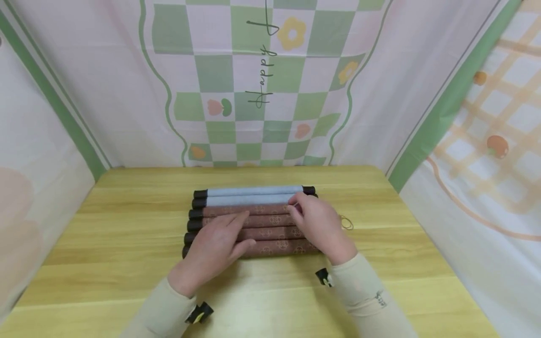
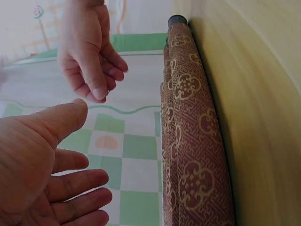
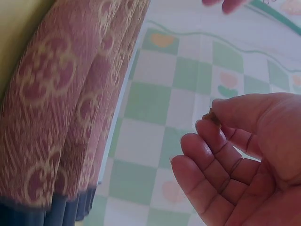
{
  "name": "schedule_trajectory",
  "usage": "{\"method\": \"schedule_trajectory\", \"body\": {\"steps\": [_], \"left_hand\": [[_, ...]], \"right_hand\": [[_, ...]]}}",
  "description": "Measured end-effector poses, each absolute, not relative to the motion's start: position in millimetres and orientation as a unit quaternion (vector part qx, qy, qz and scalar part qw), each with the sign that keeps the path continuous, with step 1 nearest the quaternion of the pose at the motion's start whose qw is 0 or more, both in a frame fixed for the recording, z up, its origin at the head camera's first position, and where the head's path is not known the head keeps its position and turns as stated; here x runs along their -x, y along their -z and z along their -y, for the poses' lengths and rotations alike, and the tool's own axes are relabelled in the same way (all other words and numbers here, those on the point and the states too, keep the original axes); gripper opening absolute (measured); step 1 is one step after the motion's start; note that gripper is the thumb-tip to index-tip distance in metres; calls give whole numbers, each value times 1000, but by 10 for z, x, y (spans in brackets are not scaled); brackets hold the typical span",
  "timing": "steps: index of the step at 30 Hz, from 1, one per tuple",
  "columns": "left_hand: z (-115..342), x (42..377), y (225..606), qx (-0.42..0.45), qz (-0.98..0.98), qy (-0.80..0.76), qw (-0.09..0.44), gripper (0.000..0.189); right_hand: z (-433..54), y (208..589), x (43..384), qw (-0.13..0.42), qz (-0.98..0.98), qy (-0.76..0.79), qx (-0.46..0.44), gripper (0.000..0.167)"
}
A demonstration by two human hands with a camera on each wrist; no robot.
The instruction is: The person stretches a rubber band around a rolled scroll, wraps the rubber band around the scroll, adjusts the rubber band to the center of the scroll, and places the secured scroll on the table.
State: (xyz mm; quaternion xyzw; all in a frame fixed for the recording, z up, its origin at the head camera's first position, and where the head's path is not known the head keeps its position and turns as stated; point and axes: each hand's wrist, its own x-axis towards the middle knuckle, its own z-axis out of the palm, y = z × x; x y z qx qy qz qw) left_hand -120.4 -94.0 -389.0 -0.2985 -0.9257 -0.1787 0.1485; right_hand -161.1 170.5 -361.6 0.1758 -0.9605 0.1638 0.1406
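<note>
Several rolled scrolls with black end knobs lie side by side: two light blue scrolls (image 1: 253, 192) at the back and brown patterned scrolls (image 1: 274, 246) in front. Over the left part of the brown ones is my left hand (image 1: 217, 246), its fingers extended and loosely spread with nothing in them. My right hand (image 1: 319, 223) is over the right part of the row. Between its thumb and index finger it pinches a small brown piece (image 3: 213, 117), like a bunched rubber band; most of it is hidden by the fingertips.
Thin tan rubber bands (image 1: 347, 222) lie on the wooden table (image 1: 127, 225) just right of the scrolls, beside my right hand. A checkered cloth (image 1: 249, 108) hangs behind the table, with more printed cloth at both sides. Black camera straps show at both sleeves.
</note>
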Motion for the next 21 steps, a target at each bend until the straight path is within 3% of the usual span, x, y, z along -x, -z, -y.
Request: {"method": "schedule_trajectory", "body": {"steps": [21], "left_hand": [[745,1133,3825,294,916,227,153,48]], "right_hand": [[-1331,3616,1320,160,942,-192,-224,16]]}}
